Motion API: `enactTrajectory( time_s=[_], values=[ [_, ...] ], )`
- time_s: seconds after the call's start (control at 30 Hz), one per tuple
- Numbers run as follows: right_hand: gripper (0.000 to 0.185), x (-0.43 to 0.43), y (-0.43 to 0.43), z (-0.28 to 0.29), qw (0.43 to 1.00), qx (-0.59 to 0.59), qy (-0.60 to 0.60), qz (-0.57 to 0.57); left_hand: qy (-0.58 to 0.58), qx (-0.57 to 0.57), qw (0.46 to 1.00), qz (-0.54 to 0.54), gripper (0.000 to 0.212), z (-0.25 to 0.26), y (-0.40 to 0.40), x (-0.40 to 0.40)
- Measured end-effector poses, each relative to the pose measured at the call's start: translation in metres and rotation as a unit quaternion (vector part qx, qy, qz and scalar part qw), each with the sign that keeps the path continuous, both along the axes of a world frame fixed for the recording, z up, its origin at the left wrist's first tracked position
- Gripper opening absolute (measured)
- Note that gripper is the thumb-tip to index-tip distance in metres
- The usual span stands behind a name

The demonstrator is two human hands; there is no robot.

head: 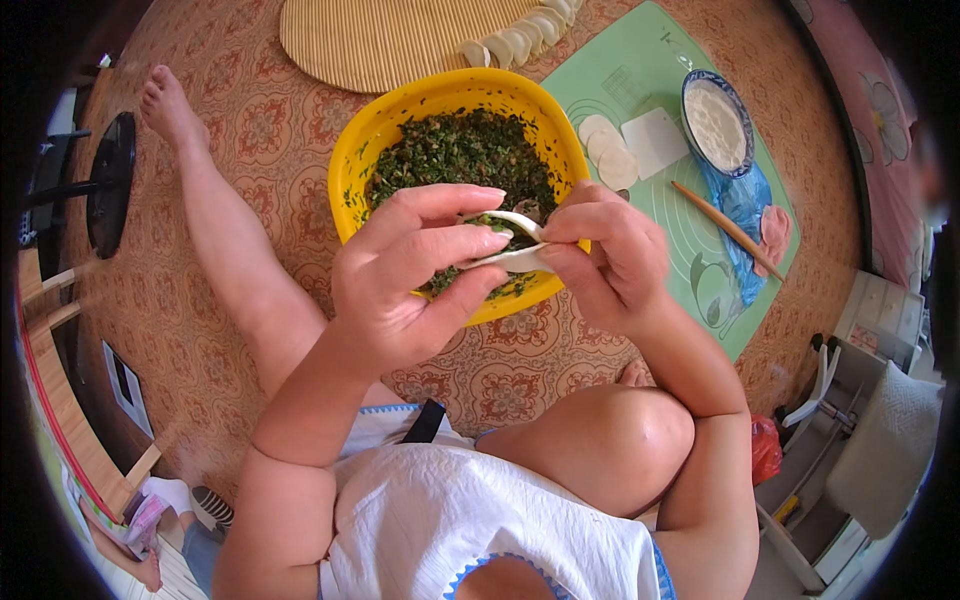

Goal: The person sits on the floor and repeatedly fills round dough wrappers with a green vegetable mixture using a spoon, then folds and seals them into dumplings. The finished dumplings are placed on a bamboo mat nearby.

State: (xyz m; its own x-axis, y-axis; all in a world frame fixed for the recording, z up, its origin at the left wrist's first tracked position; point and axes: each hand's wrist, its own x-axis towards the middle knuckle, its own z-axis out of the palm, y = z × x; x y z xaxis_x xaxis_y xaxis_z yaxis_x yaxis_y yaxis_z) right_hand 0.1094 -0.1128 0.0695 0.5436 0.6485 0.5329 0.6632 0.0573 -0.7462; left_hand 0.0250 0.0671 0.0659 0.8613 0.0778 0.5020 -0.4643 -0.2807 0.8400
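Observation:
Between my two hands is a dumpling wrapper (517, 259) folded around green filling, its edges still apart along the middle. My left hand (412, 266) holds one end, with the fingertips at the upper edge and inside the fold and the thumb below. At the other end, my right hand (611, 251) pinches the two edges together. Directly beneath both hands stands a yellow basin (346, 187) with chopped green filling (465, 146) in it. Part of the basin's near side is hidden by the hands.
Several folded dumplings (517, 41) line the edge of a round slatted mat (375, 41). A green silicone mat (600, 75) bears flat wrappers (611, 154), a white scraper (655, 142), a bowl of flour (715, 124), a blue plastic bag (739, 199) and a wooden rolling pin (724, 229).

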Motion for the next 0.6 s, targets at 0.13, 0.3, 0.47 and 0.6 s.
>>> enactTrajectory(
  time_s=[0.13, 0.3, 0.47, 0.6],
  values=[
    [0.024, -0.0032, 0.0015, 0.0058, 0.997, -0.051, 0.052, -0.001, -0.011, 0.025, 1.0, -0.011, 0.021, -0.003, 0.0041, 0.0042],
    [0.031, -0.0039, 0.0041, 0.0037, 0.996, -0.085, 0.024, -0.028, -0.014, 0.055, 0.998, -0.001, 0.019, -0.0046, 0.0033, 0.0055],
    [0.028, -0.0038, 0.0044, 0.0037, 0.994, -0.089, 0.03, -0.049, -0.033, 0.092, 0.995, 0.016, 0.018, -0.0034, 0.0008, 0.0057],
    [0.024, 0.0026, 0.0059, 0.0013, 0.994, -0.064, -0.08, -0.035, -0.034, 0.073, 0.997, 0.005, 0.018, -0.0053, -0.0009, 0.0084]
  ],
)
